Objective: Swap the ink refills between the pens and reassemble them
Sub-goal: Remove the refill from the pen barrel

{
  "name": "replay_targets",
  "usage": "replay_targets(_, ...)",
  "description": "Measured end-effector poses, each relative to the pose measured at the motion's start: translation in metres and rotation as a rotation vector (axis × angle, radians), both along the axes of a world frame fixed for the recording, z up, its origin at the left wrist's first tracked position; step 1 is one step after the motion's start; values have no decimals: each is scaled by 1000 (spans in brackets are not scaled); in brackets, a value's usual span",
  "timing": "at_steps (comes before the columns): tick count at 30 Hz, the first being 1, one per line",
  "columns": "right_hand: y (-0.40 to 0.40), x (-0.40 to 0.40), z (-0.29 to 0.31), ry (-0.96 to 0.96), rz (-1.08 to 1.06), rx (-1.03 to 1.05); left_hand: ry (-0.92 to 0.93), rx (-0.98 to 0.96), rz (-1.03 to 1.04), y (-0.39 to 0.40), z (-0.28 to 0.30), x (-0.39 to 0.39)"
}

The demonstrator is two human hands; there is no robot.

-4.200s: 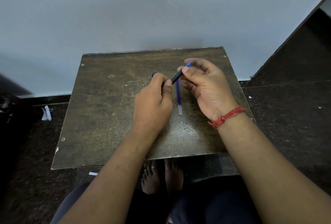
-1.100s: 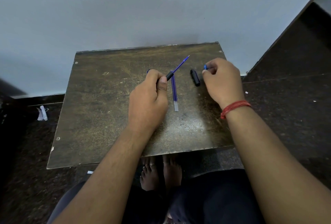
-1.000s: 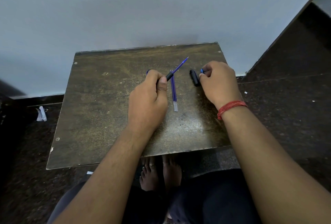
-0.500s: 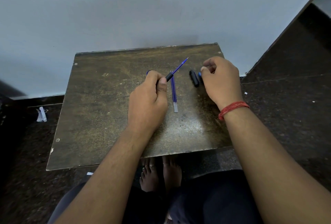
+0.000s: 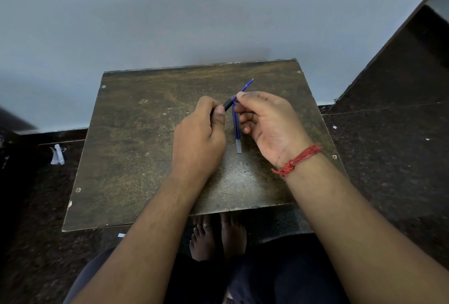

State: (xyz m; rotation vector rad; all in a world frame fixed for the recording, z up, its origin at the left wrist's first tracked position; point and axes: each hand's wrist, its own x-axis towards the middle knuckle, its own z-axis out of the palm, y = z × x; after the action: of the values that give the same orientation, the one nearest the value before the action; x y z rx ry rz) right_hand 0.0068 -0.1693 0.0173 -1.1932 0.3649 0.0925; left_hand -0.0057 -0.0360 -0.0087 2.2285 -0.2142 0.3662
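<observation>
Worn brown counter [image 5: 136,158] against grey wall. Left hand [image 5: 198,138] clamped on black pen barrel [image 5: 228,104], blue refill [image 5: 245,86] jutting toward 1 o'clock; right hand [image 5: 264,124] pinching there. Spare blue refill [image 5: 237,131] lying between hands. Risk: thin refill bending or slipping out.

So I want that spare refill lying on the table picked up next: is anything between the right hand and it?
Nothing visible is. The spare refill lies bare on the table, just left of the right hand, whose fingertips pinch the refill sticking out of the left hand.

No text, label, brand or number can be read anywhere, not on the pen parts near the fingers and not on the table.
</observation>
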Motion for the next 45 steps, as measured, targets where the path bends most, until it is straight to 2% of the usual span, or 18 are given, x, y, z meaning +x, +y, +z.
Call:
replay_targets(8,-3,5,-1,-37,-47,-2,-11,31,-18,-1,0,0)
replay_targets(14,-40,14,-2,-4,-301,219,13,30,-33,-1,0,-2)
replay_targets(17,-52,15,-5,30,-350,304,18,19,-36,-1,1,-3)
replay_targets(21,-55,17,-5,31,-366,303,31,16,-15,-1,1,-3)
replay_targets(23,-57,17,-6,7,-359,193,39,15,-11,0,1,-3)
replay_targets(24,-59,17,-7,-13,-357,67,40,12,-13,0,1,-3)
replay_targets(29,-72,16,-14,-72,-305,-917,42,4,-13,0,3,-3)
replay_targets(32,-73,14,-17,-28,-214,-1199,40,5,-10,-1,4,-3)
replay_targets(38,-71,15,-24,37,-85,-1440,49,1,-8,-1,4,-4)
replay_targets(45,-70,15,-22,48,-62,-1448,51,2,-5,-1,4,-4)
